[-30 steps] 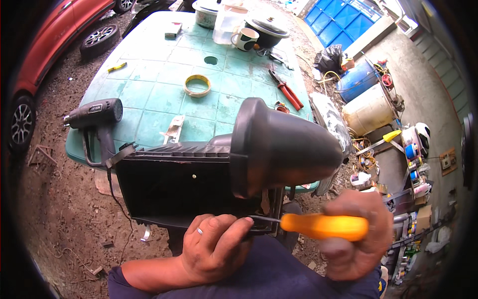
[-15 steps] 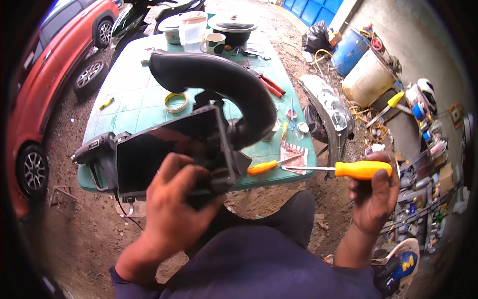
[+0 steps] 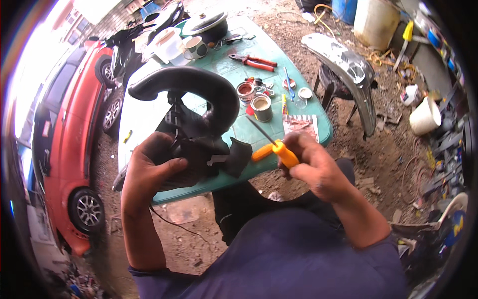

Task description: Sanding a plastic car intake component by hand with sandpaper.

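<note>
My left hand [image 3: 149,162] is closed on the near left side of a black plastic assembly [image 3: 191,154], thumb over its face. A thick, curved black tube [image 3: 226,102] arches from this assembly over the table. My right hand [image 3: 311,162] grips a yellow-handled screwdriver [image 3: 285,153] with its shaft pointing up and left, apart from the assembly. A second yellow handle [image 3: 262,152] lies on the table just behind it, partly hidden. The fingertips of my left hand are out of sight behind the assembly.
The green table [image 3: 323,130] bears red-handled pliers [image 3: 254,62], open small cans [image 3: 261,108], a mug [image 3: 194,48] and a lidded pot [image 3: 206,26]. A vehicle headlight [image 3: 343,65] stands off its right edge. A red car [image 3: 82,149] is parked at left.
My left hand has shifted from the glossy dark panel's front to the assembly's side, and the panel has turned from view. The screwdriver has come left, its shaft now tilted upward.
</note>
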Available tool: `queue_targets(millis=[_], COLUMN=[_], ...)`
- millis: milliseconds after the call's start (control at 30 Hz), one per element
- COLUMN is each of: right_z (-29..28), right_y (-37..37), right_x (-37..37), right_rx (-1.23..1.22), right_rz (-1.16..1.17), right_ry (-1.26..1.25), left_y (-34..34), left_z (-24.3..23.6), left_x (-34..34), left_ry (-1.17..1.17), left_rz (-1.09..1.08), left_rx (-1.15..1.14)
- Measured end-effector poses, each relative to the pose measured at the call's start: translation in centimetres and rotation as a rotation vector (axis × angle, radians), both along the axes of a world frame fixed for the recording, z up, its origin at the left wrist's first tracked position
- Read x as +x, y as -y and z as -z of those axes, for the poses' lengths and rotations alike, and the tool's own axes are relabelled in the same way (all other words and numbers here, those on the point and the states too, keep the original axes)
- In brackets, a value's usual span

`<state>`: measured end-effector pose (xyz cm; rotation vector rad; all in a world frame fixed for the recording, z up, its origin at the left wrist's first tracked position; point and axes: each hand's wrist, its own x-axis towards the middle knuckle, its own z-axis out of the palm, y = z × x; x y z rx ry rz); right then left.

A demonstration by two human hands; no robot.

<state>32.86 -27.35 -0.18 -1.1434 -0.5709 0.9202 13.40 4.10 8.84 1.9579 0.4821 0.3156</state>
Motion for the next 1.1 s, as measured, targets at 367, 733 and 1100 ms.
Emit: queue_targets(millis=[367, 733, 1100], right_z=[2.4, 2.3, 4.0], right_y=[-13.9, -18.2, -16.2], right_x=[-7.7, -8.5, -7.7], right_rx=[0.188, 0.265, 0.340], right_rz=[0.287, 0.479, 0.589], right_ry=[0.655, 0.664, 1.024], left_y=[-1.2, -2.3, -1.0], left_z=[-1.3, -0.6, -1.6], left_x=[1.5, 0.3, 1.2], left_ry=[-0.145, -0.121, -0.169], left_rz=[-0.076, -0.059, -0.007], left_rx=[-0.104, -0.172, -0.015])
